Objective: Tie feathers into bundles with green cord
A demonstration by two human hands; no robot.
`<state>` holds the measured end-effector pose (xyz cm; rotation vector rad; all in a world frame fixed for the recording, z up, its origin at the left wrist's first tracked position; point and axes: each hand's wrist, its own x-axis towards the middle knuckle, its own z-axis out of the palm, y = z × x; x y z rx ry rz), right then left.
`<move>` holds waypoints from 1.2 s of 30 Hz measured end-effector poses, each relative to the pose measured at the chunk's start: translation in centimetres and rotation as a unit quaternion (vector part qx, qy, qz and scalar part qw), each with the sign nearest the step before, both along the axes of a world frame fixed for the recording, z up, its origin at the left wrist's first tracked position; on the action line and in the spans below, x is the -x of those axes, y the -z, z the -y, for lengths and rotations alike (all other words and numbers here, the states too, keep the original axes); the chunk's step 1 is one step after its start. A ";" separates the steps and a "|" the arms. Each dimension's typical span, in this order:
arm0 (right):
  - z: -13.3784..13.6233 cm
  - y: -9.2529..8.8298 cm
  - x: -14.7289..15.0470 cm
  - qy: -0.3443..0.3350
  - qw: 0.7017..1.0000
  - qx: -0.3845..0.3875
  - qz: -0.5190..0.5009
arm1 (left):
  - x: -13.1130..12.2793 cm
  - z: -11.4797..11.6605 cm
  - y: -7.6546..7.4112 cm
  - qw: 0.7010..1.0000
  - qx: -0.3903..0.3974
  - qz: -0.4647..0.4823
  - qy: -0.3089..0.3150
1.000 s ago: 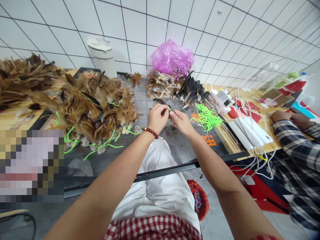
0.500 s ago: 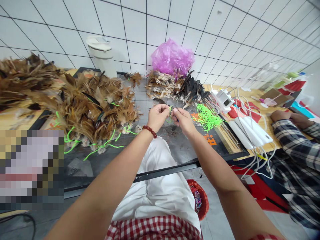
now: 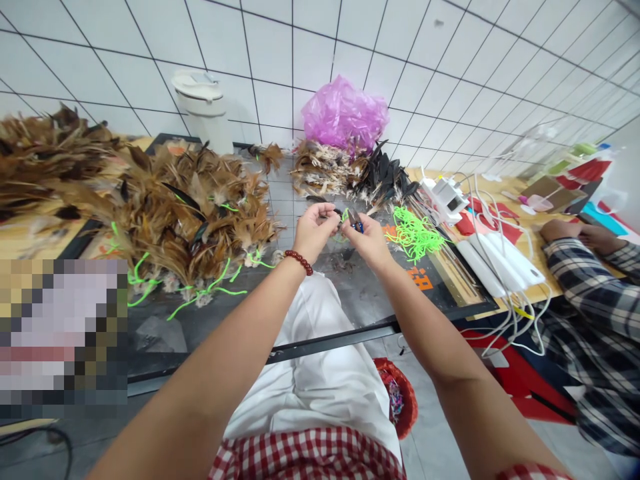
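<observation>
My left hand point(image 3: 315, 232), with a beaded bracelet on the wrist, is closed in a pinch over the middle of the dark board. Dark feathers point(image 3: 317, 199) show just past its fingers, and a bit of bright green cord point(image 3: 345, 214) sticks out at the fingertips. Close by on the right, my right hand point(image 3: 371, 241) is closed around small scissors point(image 3: 355, 221) with a blue part and a dark blade pointing up. The scissors are beside the green cord; whether they touch it I cannot tell.
Brown feather bundles point(image 3: 195, 200) with green ties heap up on the left. Behind my hands lie pale feathers point(image 3: 320, 170), black feathers point(image 3: 383, 175) and a purple plastic bag point(image 3: 345, 113). Loose green cords point(image 3: 419, 233), a white power strip point(image 3: 500, 263) and another person's sleeve point(image 3: 590, 267) are at right.
My hands have moved slightly apart. The scissors' blade and blue part now show in my right hand, where they were mostly hidden before.
</observation>
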<state>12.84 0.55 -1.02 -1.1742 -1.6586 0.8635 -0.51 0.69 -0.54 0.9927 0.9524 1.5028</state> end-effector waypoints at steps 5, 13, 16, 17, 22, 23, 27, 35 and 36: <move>0.4 -0.4 0.2 -0.002 0.999 -0.030 0.042 | -0.1 0.1 0.2 0.999 -0.014 -0.026 0.023; 0.5 -1.0 -0.2 0.102 0.992 -0.021 0.077 | 0.2 -0.3 0.3 0.999 0.017 0.021 -0.025; 0.6 -1.1 0.0 0.074 0.997 -0.015 -0.004 | 0.1 -0.1 0.3 1.000 0.005 0.000 -0.018; 0.6 -1.1 0.1 0.057 0.998 -0.016 -0.024 | 0.1 -0.1 0.4 1.000 -0.002 -0.014 -0.012; 0.4 -0.9 0.3 0.042 0.998 -0.028 -0.026 | 0.0 0.1 0.6 0.997 -0.010 -0.075 0.003; 0.4 -0.8 0.2 0.042 0.998 -0.027 -0.025 | 0.0 0.1 0.6 0.997 -0.010 -0.082 0.005; 0.3 -0.6 0.2 0.047 0.998 -0.022 -0.042 | 0.0 -0.1 0.8 0.996 -0.017 -0.091 0.012; 0.5 -0.9 0.1 0.050 0.996 -0.014 -0.076 | -0.3 0.1 0.5 0.996 -0.034 -0.088 0.009; 0.5 -1.0 0.1 0.050 0.995 -0.011 -0.083 | -0.3 0.2 0.4 0.995 -0.038 -0.089 0.012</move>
